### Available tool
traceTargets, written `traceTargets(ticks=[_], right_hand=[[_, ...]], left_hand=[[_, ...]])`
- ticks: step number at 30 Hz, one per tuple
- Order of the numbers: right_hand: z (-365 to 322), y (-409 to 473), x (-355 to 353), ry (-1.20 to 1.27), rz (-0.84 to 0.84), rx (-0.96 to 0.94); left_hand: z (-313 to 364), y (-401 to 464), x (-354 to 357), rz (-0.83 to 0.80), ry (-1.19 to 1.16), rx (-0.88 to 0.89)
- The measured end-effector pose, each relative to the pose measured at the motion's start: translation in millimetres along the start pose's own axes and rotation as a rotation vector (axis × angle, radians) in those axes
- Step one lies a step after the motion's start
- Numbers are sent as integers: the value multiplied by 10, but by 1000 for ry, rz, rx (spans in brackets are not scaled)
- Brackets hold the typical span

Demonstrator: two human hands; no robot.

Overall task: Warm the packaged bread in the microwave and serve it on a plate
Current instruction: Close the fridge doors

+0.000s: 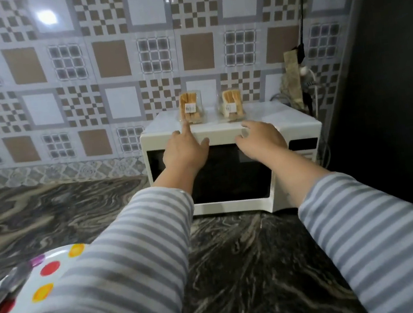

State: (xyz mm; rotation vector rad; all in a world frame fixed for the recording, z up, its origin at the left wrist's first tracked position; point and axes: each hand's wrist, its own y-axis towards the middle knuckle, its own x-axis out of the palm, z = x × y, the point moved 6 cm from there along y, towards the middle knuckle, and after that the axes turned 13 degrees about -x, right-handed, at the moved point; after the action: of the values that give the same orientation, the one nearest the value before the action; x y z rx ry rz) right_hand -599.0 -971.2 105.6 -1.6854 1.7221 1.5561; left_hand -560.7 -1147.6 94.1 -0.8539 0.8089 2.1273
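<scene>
Here, a white microwave [231,138] stands on a dark marbled bench [251,267] against a patterned tiled wall [74,68], its dark-glass door closed. Two clear packets of sliced bread rest upright on its top, well apart from each other: the left packet [190,108] near the front left, the right packet [230,106] near the centre. Each carries a small white label. Both arms, in grey-and-white striped sleeves [134,254], reach forward over the bench. The left hand [184,151] is open, fingers spread, its extended index finger touching or just short of the lower front of the left packet; which of the two cannot be told. The right hand [260,140] is likewise open, fingers loosely spread over the microwave's upper front edge, below the right packet and holding nothing. At the lower left, a white plate [57,255] with coloured dots lies on the bench, partly hidden by the left sleeve; a blurred metal utensil [9,284] lies on it. Cables [303,42] hang at the right.
</scene>
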Motion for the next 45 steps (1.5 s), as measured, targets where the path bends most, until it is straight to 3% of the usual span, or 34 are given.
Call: traceTargets(ticks=[12, 18, 28, 38, 45], right_hand=[[191, -2412, 270, -34, -305, 115], [118, -3520, 178, -17, -291, 209], [155, -5557, -183, -4, -445, 498], [883, -6980, -1457, -74, -274, 713], [1839, -8111, -2666, -170, -195, 898]], left_hand=[[-741, -2301, 325, -386, 106, -91], [-1080, -3217, 328, -518, 141, -67], [-1473, -4864, 575, -850, 167, 20], [-358, -6467, 892, -953, 378, 455], [831, -8005, 1151, -1094, 304, 551]])
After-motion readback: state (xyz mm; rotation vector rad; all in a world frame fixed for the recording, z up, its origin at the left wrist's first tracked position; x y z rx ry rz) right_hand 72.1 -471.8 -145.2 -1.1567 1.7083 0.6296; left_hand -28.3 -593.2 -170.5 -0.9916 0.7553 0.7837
